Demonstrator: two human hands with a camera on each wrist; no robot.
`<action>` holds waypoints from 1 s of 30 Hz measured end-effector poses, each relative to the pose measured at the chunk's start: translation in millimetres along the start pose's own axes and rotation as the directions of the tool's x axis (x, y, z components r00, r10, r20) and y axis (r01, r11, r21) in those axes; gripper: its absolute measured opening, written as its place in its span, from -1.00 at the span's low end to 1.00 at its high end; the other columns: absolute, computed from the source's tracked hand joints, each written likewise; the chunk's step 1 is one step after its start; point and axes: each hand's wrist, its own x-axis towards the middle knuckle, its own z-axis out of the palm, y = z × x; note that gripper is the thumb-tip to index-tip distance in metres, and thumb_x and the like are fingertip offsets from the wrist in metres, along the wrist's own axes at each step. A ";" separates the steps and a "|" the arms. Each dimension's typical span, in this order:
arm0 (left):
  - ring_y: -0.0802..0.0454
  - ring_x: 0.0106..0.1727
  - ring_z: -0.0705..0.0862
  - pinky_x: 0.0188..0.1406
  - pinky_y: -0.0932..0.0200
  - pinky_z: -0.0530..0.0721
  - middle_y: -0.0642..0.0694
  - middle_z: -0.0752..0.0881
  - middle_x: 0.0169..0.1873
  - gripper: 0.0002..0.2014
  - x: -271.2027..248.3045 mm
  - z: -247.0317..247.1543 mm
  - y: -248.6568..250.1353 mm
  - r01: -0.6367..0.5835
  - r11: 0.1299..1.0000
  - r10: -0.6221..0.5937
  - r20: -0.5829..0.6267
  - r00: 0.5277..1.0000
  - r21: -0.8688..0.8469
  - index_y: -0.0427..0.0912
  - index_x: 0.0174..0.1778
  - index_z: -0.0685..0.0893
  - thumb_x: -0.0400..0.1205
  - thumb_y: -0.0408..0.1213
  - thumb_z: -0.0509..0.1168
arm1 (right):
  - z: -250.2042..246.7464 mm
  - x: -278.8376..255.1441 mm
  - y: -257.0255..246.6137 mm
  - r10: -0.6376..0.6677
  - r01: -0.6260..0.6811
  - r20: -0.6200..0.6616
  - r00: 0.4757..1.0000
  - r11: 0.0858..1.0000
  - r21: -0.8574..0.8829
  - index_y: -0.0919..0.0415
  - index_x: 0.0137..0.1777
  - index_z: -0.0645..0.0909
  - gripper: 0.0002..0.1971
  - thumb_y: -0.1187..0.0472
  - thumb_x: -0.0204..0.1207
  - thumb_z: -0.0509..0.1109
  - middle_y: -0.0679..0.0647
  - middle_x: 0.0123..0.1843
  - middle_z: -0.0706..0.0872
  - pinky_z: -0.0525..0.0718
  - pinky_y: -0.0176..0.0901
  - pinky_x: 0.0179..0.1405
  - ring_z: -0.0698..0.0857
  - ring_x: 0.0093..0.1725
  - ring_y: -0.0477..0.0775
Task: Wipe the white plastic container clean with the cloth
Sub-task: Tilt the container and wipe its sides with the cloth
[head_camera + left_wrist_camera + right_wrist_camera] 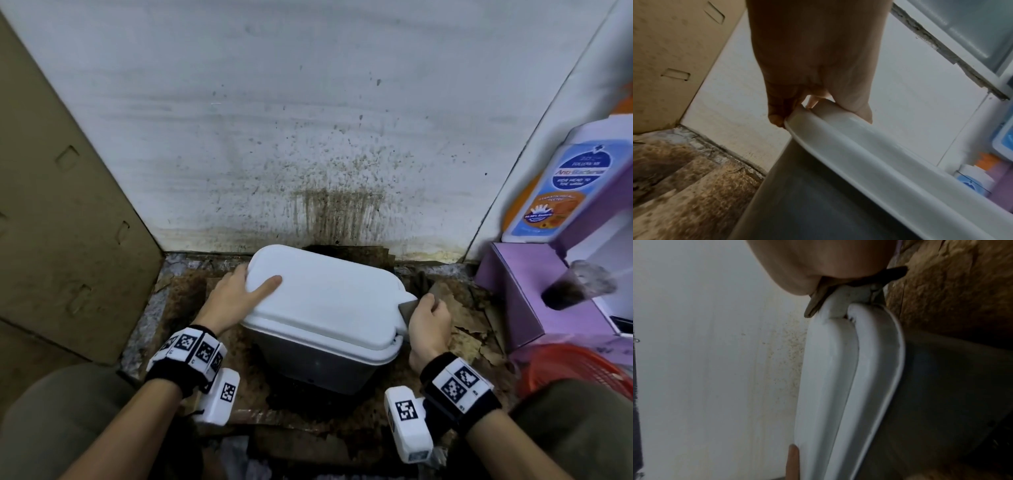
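From the head view, the white plastic container [322, 308] sits on the stained, brown-crusted floor [455, 308] against a spattered white wall [308, 120], in the corner between a leaning cardboard sheet [61, 205] on the left and a lilac box [520, 287] on the right. Its lid is smooth, rounded at the corners and bright white; the body below reads grey in shadow. The left hand [236, 298] lies on the lid's left edge, thumb stretched flat across the top, fingers wrapped over the far rim. The right hand [428, 322] is at the right end by the lid's small tab, its grip pinched on a dull grey-brown cloth [409, 306] pressed against that end. A blue-labelled bottle [561, 185] stands on the lilac box, with an orange mesh basket [565, 366] below.

The left wrist view shows what the head view hides: the fingertips [777, 116] hooked under the lid's thin lip [859, 154], thumb on top, so this grip clamps the rim. The lip is glossy and double-stepped.

The right wrist view looks along the container's edge [838, 386]: two rounded white ridges, lid over body rim, meeting at a greyish latch piece. The cloth [816, 305] is squeezed between the hand [828, 261] and that end, a dark flap sticking out. Brown specks dot the wall beside it.
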 end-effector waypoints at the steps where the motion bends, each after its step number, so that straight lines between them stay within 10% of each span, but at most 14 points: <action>1: -0.12 0.32 0.61 0.34 -0.23 0.60 -0.07 0.63 0.35 0.08 1.2 -1.3 -0.7 -0.009 1.000 0.009 -0.013 1.000 -0.003 -0.04 0.54 0.45 0.31 0.73 0.12 | -1.2 -2.9 2.7 0.002 -0.002 0.000 1.000 1.000 0.015 0.26 0.39 0.52 -0.61 0.02 0.81 0.04 0.22 0.20 0.62 0.49 -0.01 0.14 0.58 0.14 0.22; 10: -0.19 0.39 0.57 0.36 -0.28 0.58 -0.13 0.57 0.40 0.03 1.4 2.2 -1.9 0.036 0.999 -0.035 -0.025 0.999 0.036 0.06 0.60 0.36 0.37 0.72 0.04 | 2.7 -13.2 9.1 -0.047 0.051 0.049 0.998 0.996 -0.079 0.23 0.56 0.43 -0.55 0.02 0.81 0.02 0.29 0.46 0.59 0.46 -0.02 0.32 0.54 0.44 0.32; 19: -0.30 0.40 0.54 0.37 -0.25 0.54 -0.28 0.52 0.40 -0.07 -5.7 6.3 3.4 0.162 0.985 -0.163 0.017 0.986 0.059 -0.09 0.55 0.37 0.50 0.62 0.02 | 11.8 4.9 -16.2 -0.097 0.119 0.167 0.981 0.985 -0.128 0.22 0.40 0.57 -0.60 0.02 0.80 0.05 0.17 0.25 0.67 0.56 0.02 0.25 0.62 0.30 0.26; 26: -0.20 0.37 0.57 0.39 -0.05 0.58 -0.22 0.51 0.42 0.13 -29.6 12.8 11.6 0.345 0.932 -0.330 0.137 0.934 -0.106 -0.44 0.64 0.13 0.53 0.55 0.11 | 18.1 16.3 -33.1 -0.243 0.384 0.422 0.873 0.877 -0.288 0.07 0.41 0.59 -0.64 -0.02 0.81 0.08 0.02 0.14 0.66 0.48 -0.06 0.12 0.61 0.18 0.10; 30: -0.13 0.09 0.75 -0.15 0.16 0.72 -0.18 0.58 0.06 -0.38 -52.5 16.2 25.4 0.393 0.894 -0.328 0.285 0.901 -0.214 -0.20 0.26 0.49 0.70 0.35 0.05 | 16.3 21.0 -42.7 -0.191 0.417 0.559 0.807 0.855 -0.309 -0.01 0.41 0.60 -0.63 -0.08 0.81 0.08 -0.02 0.22 0.66 0.48 -0.04 0.15 0.60 0.23 0.06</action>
